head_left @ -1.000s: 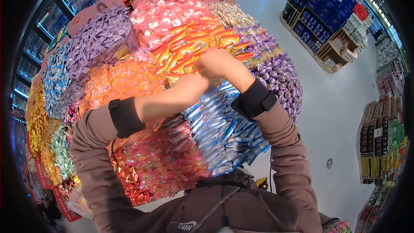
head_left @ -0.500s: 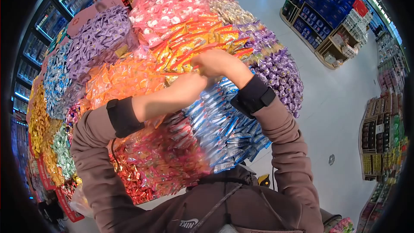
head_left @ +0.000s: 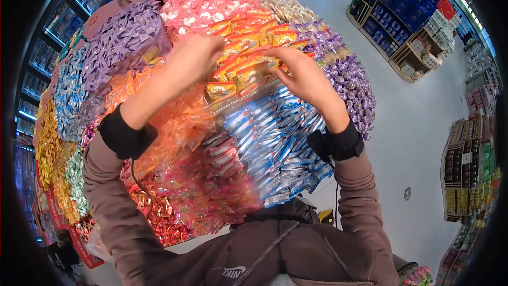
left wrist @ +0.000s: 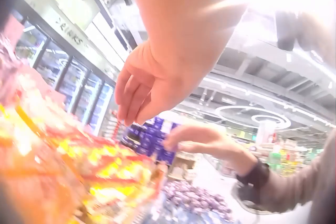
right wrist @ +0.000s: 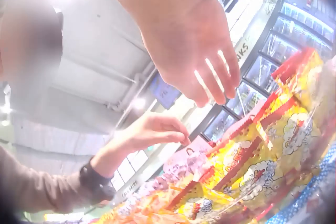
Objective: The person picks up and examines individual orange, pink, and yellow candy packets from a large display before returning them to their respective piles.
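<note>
Yellow packets with red edges lie in overlapping rows at the middle of the candy display, also large in the right wrist view. My left hand is raised over their left side, fingers loosely bent with nothing seen in them; the left wrist view shows the hand above the packets. On the right side my right hand hovers with fingers relaxed and thumb apart, holding nothing. In the right wrist view its fingers hang separated, the hand above the packets. The two hands are apart.
Orange packets lie left of the yellow ones, blue-white packets nearer my body, pink ones behind and purple candies at right. A shelf of blue goods stands across the floor.
Both hands, close together over the front of the yellow packets before, have separated. The left moved left and away from my body, the right moved right, and more of the yellow packets shows.
</note>
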Available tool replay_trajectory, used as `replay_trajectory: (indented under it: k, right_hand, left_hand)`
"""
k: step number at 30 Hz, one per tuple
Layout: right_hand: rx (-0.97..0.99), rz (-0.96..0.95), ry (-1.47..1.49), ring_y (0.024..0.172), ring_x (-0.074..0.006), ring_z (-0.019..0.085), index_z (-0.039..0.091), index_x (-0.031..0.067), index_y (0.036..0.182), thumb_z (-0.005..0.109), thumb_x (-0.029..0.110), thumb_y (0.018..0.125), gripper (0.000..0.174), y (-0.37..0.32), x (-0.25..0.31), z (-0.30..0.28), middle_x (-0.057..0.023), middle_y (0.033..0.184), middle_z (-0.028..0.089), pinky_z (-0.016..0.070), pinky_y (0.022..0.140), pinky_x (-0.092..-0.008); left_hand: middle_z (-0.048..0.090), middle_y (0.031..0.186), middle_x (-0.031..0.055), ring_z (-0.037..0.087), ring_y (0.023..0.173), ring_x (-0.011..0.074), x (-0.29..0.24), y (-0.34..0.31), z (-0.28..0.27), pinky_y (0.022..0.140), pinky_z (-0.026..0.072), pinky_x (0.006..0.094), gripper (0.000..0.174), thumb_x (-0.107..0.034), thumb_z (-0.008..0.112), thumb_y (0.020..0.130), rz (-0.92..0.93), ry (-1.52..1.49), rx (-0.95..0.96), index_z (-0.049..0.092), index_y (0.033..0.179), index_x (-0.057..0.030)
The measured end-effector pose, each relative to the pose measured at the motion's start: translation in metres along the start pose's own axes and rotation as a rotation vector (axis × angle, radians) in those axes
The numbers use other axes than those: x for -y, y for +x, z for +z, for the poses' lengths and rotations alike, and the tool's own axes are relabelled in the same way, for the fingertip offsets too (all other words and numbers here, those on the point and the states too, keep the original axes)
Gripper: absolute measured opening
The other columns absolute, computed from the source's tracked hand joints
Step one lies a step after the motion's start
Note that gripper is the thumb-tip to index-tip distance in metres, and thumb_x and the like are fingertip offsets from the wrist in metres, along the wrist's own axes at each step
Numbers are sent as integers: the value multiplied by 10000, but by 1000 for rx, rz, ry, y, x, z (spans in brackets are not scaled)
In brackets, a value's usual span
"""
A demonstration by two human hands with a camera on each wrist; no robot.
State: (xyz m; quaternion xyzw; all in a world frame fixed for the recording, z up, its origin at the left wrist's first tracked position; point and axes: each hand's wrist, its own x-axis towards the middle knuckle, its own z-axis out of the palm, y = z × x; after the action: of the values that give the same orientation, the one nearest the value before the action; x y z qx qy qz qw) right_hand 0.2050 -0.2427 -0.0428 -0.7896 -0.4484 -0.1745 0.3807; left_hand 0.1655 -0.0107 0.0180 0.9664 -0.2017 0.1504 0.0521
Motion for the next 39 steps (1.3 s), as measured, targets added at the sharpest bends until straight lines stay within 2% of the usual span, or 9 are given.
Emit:
replay_trajectory:
  k: [5,8,11,17,20,23,32,36,39]
  right_hand:
    - [-63,325,337,812,-201,583,553,34,1022,553,21,785,238,-75,31,-28,-101,926,581,458,706,-282]
    - [-85,420,392,806,-172,579,558,35,1025,553,31,790,235,-110,39,-22,-92,927,584,455,703,-273]
    - [-94,511,411,805,-157,577,566,31,1011,554,52,803,210,-136,45,-17,-88,921,589,455,701,-267]
    - [-202,593,440,798,-149,582,574,22,999,544,45,811,192,-174,63,-25,-87,930,598,453,715,-256]
    - [-272,619,467,803,-140,578,574,22,1002,536,36,811,194,-193,70,-36,-82,950,603,452,708,-252]
    - [-313,632,492,800,-134,576,572,16,998,527,31,814,191,-205,77,-43,-77,957,607,447,717,-252]
    - [-346,546,657,815,-122,573,568,12,987,503,82,848,169,-187,116,-49,-60,911,611,442,740,-256]
    - [-247,490,953,850,-123,561,551,-15,1027,427,165,912,247,-177,155,-46,-71,936,602,434,757,-258]
    - [-206,437,1188,856,-134,560,505,-33,1092,385,222,933,325,-173,184,-34,-91,942,593,433,753,-260]
  left_hand:
    - [546,783,98,543,788,281,100,3,3,664,447,358,80,-84,544,712,109,203,215,607,760,-78]
    - [504,811,78,518,839,263,108,1,16,691,419,357,172,-75,640,643,199,263,284,612,811,-56]
    - [491,823,65,497,874,235,109,-2,28,740,386,335,172,-39,604,625,246,326,300,628,786,-95]
    - [500,812,67,502,879,228,122,2,27,749,391,356,78,-92,532,672,241,457,188,578,732,-77]
    - [499,823,80,501,868,256,115,5,-7,729,395,362,73,-70,542,682,-13,376,60,550,754,-66]
    - [494,823,85,497,848,281,89,6,-40,710,393,373,93,-52,554,698,-14,346,-130,514,782,-64]
    - [505,772,18,512,758,196,-108,-34,-76,736,393,339,160,-72,596,657,642,351,-621,548,805,-109]
    - [446,750,-21,498,729,157,-146,-79,-74,758,373,355,161,-95,591,617,1001,288,-825,533,744,-175]
    - [392,718,-28,471,715,120,-147,-104,-71,751,343,356,85,-190,562,687,1121,336,-980,499,737,-219]
